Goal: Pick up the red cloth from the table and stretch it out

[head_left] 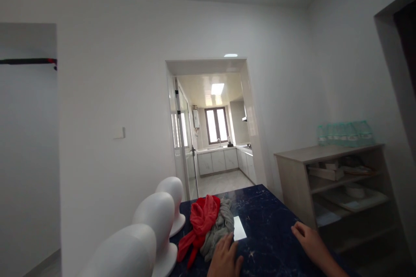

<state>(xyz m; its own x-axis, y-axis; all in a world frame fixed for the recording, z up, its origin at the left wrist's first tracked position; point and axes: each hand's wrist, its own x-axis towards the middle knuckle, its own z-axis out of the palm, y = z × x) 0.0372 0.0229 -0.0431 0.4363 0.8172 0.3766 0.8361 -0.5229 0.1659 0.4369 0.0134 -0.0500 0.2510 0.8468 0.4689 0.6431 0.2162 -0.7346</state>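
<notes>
While both hands (224,257) (310,238) lie open, seemingly empty, three mannequin heads (158,216) flank two cloths (208,220).

Left hand (225,257) flat on the dark table (269,220), fingertips touching the grey cloth (219,229) beside the red cloth (201,220). Right hand (308,240) flat, well apart. 3 white heads (156,220) on the left.

Glossy marbled table (269,220) — soft cloths (208,220)
</notes>
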